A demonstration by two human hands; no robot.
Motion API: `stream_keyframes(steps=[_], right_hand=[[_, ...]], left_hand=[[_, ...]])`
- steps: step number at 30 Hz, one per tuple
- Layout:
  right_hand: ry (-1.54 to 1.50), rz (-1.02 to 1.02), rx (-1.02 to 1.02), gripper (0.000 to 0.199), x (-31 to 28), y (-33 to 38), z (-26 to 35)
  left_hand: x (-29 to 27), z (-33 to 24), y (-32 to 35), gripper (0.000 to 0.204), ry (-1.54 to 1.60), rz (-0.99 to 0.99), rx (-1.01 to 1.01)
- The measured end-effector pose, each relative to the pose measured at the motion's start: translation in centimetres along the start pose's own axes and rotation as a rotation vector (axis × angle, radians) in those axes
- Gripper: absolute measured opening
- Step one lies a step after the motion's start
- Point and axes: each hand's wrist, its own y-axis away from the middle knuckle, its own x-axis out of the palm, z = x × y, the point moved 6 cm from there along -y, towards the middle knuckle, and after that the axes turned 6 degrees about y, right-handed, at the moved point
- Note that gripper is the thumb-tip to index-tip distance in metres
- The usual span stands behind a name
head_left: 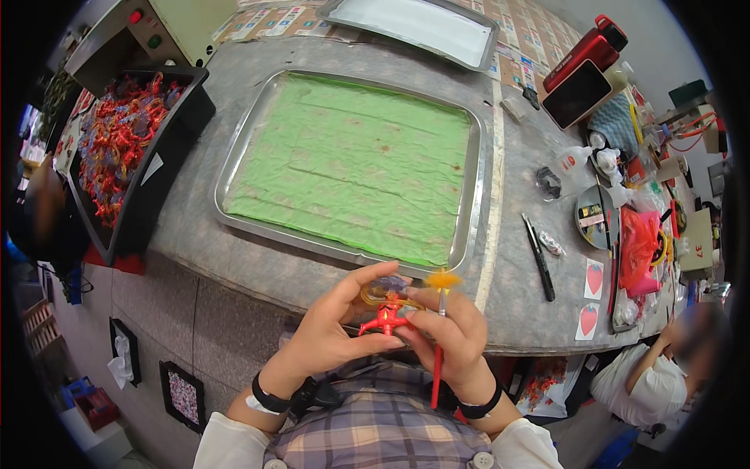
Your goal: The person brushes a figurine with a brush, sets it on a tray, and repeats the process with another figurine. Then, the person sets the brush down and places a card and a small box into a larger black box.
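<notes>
Between my two hands is a small red figurine (385,320) with a clear, yellowish and purple loop-shaped part above it. My left hand (324,320) grips its left side between thumb and fingers. My right hand (461,328) pinches its right side and also holds a paintbrush (437,375). The brush has a red handle and fluffy yellow bristles that point up, away from the figurine. Just beyond my hands, a metal tray (478,180) lined with a creased green cloth (351,168) lies on the grey table (187,227).
A black bin (148,184) heaped with similar red pieces stands at the left. To the right lie a black pen (538,258), strawberry cards (587,320) and a round dish (594,234). A phone (576,95) leans by a red bottle (586,55). Another person sits at far right.
</notes>
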Motion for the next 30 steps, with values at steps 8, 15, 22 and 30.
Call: stream_keyframes(steps=[8,15,22,30], right_hand=[[-0.268,-0.024,0.391,0.031,-2.7,0.2,-1.9],[-0.222,-0.051,0.246,0.016,-2.4,-1.8,-0.1],[-0.092,0.030,0.132,0.014,-0.6,-2.7,0.3],[-0.112,0.080,0.089,0.014,-0.2,-2.5,0.7]], left_hand=[[-0.4,-1.1,0.4,0.071,-0.418,-0.173,0.158],[-0.2,-1.6,0.3,0.070,-0.567,-0.215,0.178],[0.4,-2.6,0.2,0.067,-0.830,-0.228,0.360],[0.5,-2.7,0.1,0.063,-0.828,-0.221,0.395]])
